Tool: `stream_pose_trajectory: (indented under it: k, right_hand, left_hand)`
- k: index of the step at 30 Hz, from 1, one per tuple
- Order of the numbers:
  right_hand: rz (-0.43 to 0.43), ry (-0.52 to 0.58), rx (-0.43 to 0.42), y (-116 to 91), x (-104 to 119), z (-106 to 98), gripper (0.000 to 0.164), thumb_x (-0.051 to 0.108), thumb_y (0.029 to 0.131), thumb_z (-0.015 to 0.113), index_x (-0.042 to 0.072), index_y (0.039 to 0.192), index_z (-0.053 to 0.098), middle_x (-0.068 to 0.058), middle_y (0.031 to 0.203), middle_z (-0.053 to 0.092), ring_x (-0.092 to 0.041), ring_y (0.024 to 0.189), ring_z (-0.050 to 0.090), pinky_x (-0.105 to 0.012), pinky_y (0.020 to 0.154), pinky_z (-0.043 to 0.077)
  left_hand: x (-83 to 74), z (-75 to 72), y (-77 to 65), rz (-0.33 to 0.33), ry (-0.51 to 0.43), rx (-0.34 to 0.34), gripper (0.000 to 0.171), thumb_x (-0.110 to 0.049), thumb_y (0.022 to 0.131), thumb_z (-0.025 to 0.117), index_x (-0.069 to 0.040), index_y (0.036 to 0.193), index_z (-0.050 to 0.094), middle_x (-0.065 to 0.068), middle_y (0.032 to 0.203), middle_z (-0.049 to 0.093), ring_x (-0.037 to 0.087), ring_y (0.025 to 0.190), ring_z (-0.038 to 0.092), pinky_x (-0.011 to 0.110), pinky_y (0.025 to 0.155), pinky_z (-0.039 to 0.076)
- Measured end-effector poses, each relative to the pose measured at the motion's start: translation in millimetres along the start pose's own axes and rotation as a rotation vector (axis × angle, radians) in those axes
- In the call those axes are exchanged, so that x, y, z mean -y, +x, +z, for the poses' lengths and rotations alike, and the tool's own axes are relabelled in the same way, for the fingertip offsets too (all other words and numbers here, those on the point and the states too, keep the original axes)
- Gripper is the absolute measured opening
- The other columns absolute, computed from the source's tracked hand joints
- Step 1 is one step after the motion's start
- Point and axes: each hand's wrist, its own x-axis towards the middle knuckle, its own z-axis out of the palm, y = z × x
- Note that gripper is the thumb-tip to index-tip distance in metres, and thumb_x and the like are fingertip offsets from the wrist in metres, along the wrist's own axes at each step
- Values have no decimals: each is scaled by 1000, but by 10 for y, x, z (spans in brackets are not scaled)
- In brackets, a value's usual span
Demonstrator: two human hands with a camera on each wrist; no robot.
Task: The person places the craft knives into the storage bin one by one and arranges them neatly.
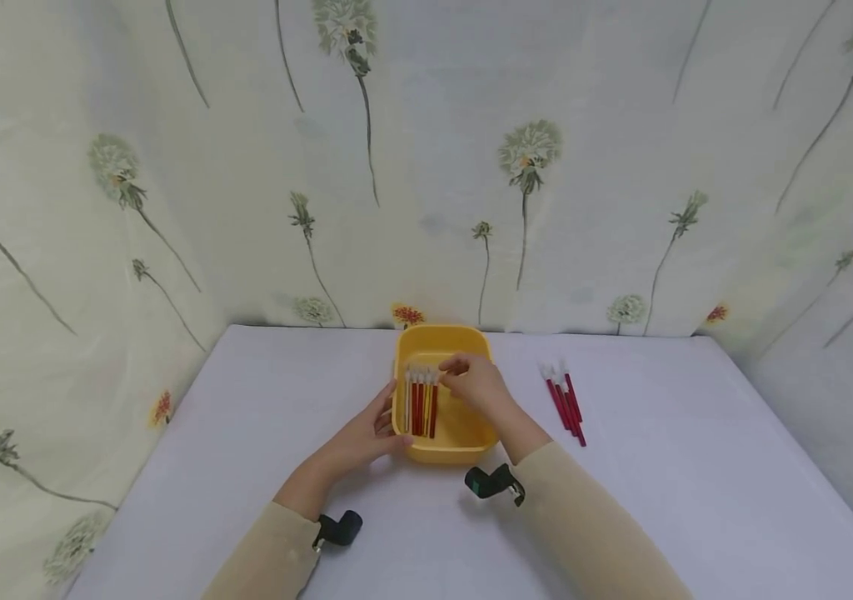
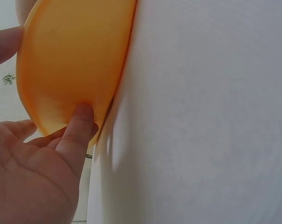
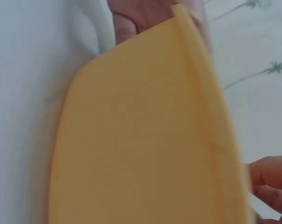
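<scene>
In the head view, a yellow plastic tray [image 1: 464, 454] stands on the table with a row of paintbrushes [image 1: 419, 408] in its left half. Their handles are red, yellow and pale; the light tips point away from me. My left hand [image 1: 361, 435] holds the tray's left side, thumb at the near corner rim and fingers against the outer wall [image 2: 61, 60]. Over the tray, my right hand [image 1: 477, 385] has curled fingers and pinches the tip end of the rightmost paintbrush [image 1: 434, 412]. The tray wall [image 3: 141, 130] hides most of this hand's work in the right wrist view.
Several paintbrushes with red handles [image 1: 565, 404] lie in a loose bunch on the table to the right of the tray. White cloth covers the table [image 1: 696, 467]. Behind it hangs a dandelion-print curtain [image 1: 426, 167].
</scene>
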Motion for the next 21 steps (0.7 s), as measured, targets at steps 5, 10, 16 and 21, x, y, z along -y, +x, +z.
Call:
stream_pose_trajectory:
  k: [5, 10, 16, 21]
  right_hand:
    - [-36, 11, 6, -113, 54, -149, 23, 15, 96, 69, 3, 115, 69, -13, 111, 65, -29, 94, 67, -35, 82, 60]
    - [-56, 5, 4, -233, 54, -339, 25, 18, 97, 68, 6, 118, 69, -11, 112, 66, -35, 101, 65, -36, 84, 60]
    - [-64, -32, -11, -356, 25, -556, 24, 21, 97, 68, 10, 119, 70, -9, 115, 66, -29, 100, 65, -35, 85, 59]
    - [-53, -41, -30, -418, -48, -707, 26, 23, 98, 67, 10, 120, 70, -10, 117, 67, -33, 104, 65, -36, 85, 59]
  left_hand:
    - [0, -5, -10, -1, 1, 8, 101, -31, 90, 77, -27, 163, 7, 9, 164, 25, 26, 147, 33, 42, 118, 30]
    - [4, -4, -18, -2, 20, 9, 102, -35, 89, 78, -28, 162, 7, 9, 164, 24, 25, 147, 34, 42, 117, 31]
    - [15, -8, -28, 1, 38, -1, 103, -36, 88, 78, -28, 163, 8, 10, 164, 25, 26, 147, 34, 43, 117, 31]
    - [12, -7, -53, -31, 55, -17, 104, -40, 86, 79, -32, 162, 9, 7, 164, 25, 25, 146, 34, 43, 117, 32]
